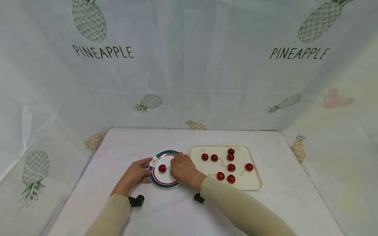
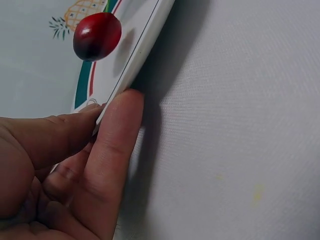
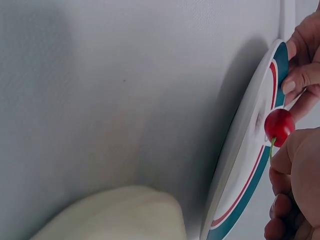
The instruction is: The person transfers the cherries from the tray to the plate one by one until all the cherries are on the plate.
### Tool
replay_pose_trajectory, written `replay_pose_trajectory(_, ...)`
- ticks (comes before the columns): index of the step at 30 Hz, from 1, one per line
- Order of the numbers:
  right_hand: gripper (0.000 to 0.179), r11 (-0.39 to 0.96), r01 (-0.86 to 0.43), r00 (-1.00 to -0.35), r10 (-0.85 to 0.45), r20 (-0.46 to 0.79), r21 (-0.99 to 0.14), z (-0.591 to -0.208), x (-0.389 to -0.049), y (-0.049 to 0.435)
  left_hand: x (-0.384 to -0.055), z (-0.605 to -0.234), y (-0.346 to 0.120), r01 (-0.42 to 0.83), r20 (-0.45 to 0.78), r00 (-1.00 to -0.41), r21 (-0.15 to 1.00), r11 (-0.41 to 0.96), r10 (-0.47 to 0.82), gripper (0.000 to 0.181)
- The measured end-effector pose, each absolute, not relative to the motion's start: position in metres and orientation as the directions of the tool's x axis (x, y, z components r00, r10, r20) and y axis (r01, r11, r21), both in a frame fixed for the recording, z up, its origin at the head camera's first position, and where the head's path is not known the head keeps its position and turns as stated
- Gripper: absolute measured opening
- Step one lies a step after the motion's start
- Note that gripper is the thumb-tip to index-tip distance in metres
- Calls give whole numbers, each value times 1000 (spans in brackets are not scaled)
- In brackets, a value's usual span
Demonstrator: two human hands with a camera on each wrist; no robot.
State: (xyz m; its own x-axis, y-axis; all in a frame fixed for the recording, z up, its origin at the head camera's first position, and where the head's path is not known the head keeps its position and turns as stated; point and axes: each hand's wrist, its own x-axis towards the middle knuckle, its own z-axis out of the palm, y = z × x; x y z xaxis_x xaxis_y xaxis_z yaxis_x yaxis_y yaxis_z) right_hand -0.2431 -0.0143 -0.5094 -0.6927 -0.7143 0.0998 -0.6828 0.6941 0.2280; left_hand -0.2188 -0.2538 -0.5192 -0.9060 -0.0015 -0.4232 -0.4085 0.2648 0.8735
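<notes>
A round white plate (image 1: 165, 184) with a green and red rim lies left of the table's middle. My left hand (image 1: 134, 173) grips its left edge, thumb on top and fingers beneath, as the left wrist view shows. Over the plate my right hand (image 1: 183, 168) pinches the thin green stem (image 3: 272, 146) of a red cherry (image 1: 162, 168). That cherry (image 3: 279, 124) hangs close over the plate's surface, and in the left wrist view the same cherry (image 2: 97, 36) casts a shadow on the plate.
A cream rectangular tray (image 1: 245, 184) stands just right of the plate, with several stemmed cherries (image 1: 231, 167) spread over it. My right forearm (image 1: 236, 203) crosses in front of the tray's near left corner. White pineapple-print cloth (image 1: 189, 72) hangs behind the table.
</notes>
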Motion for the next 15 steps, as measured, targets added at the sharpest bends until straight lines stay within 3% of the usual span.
replay_pose_trajectory(15, 29, 694, -686, -690, -716, 107, 217, -513, -237, -29, -219, -521, -254, -415, -428, -904, 870, 265, -11, 68)
